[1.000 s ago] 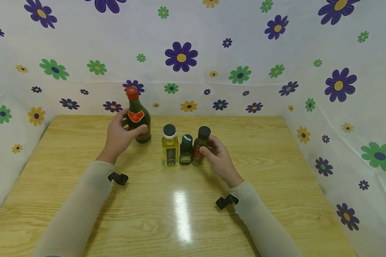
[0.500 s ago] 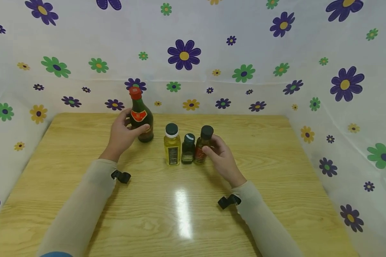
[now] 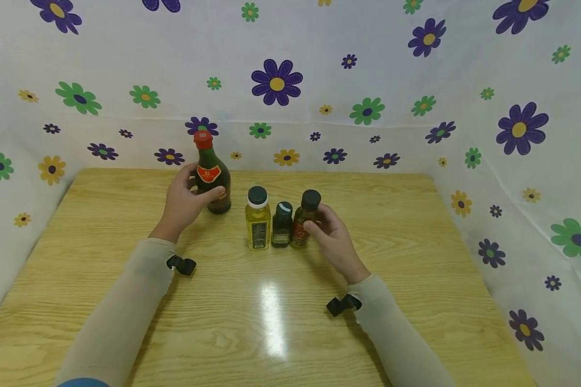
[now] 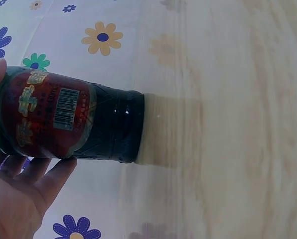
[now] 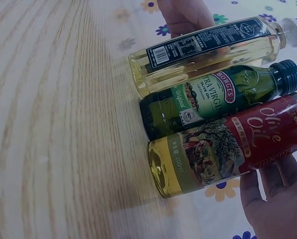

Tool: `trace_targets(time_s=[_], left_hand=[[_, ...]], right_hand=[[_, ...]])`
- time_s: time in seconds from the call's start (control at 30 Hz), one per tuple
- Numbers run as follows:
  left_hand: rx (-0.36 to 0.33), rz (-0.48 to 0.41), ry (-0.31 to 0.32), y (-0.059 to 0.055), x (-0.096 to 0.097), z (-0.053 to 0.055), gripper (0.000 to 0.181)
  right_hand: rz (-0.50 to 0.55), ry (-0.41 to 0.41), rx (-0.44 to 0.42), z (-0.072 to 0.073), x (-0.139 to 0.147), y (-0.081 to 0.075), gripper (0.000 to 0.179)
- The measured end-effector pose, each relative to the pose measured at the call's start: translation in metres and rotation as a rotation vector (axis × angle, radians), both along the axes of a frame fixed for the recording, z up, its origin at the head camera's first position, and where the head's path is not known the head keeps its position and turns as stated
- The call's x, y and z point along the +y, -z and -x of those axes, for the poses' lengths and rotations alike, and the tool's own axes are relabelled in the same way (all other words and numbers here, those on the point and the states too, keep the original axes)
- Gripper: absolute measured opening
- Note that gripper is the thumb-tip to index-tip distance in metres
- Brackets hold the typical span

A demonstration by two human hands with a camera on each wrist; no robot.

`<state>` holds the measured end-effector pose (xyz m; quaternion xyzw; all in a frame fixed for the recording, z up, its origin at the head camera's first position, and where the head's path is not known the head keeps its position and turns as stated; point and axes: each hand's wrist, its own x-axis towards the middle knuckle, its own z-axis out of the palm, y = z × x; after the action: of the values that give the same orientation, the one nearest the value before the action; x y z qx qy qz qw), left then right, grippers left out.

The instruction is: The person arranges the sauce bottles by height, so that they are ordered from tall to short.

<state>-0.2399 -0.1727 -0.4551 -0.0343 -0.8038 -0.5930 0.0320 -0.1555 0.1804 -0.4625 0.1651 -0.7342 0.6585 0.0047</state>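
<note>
My left hand point(image 3: 183, 204) grips a dark green glass bottle point(image 3: 215, 180) with a red cap, at the back left. In the left wrist view this bottle's red label point(image 4: 49, 112) carries a barcode, and its base is right at the tabletop. My right hand point(image 3: 336, 239) holds a small olive oil bottle point(image 3: 300, 228) with a dark cap, thumb on the front and fingers behind. Its red label point(image 5: 268, 129) reads "Olive Oil". Close beside it stands a small green olive oil bottle point(image 3: 282, 226), labelled Borges. Left of that is a taller bottle of yellow oil point(image 3: 258, 223); all stand upright.
The wooden table point(image 3: 213, 317) reaches back to a white flower-print cloth point(image 3: 174, 64), which also hangs on both sides. A black wrist camera point(image 3: 181, 265) sits on my left sleeve, another black camera point(image 3: 344, 305) on my right.
</note>
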Motion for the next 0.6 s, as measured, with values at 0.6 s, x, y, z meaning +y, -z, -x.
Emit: trace_targets(time_s=[0.6], left_hand=[[-0.023, -0.005, -0.004, 0.0073, 0.0021, -0.0030, 0.087]], right_hand=[[-0.004, 0.015, 0.009, -0.0021, -0.0026, 0.0020, 0.039]])
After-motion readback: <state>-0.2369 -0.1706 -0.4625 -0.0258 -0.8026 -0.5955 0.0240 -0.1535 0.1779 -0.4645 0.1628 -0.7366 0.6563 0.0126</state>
